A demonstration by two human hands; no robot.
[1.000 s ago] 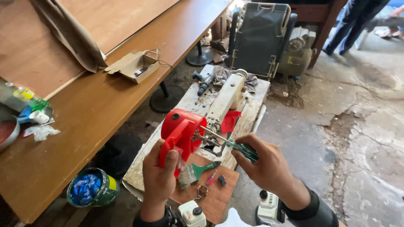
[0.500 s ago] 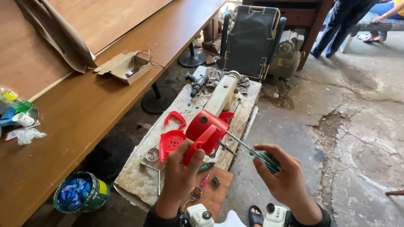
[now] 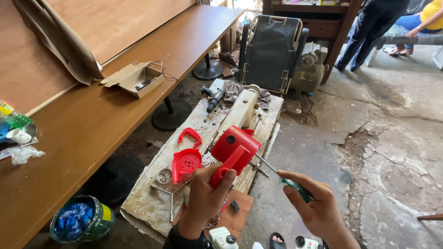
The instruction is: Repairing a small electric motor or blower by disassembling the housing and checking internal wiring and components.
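— What are your hands doing?
— Your left hand (image 3: 205, 196) wraps its fingers around the handle of a red plastic housing (image 3: 234, 146), holding it raised over the worn board (image 3: 152, 193), likely to steady it. Your right hand (image 3: 318, 210) grips a green-handled screwdriver (image 3: 284, 177), tip at the housing's side.
— Nearby?
— A red round cover (image 3: 186, 162) lies on the board.

An open brown cardboard box (image 3: 134, 78) is lying on the brown worktop (image 3: 92, 124), far left, flaps spread. At the left edge a bottle with a yellow-green label (image 3: 10, 115) is lying. Near left, a green tin with a yellow label (image 3: 83, 223) is standing on the floor.
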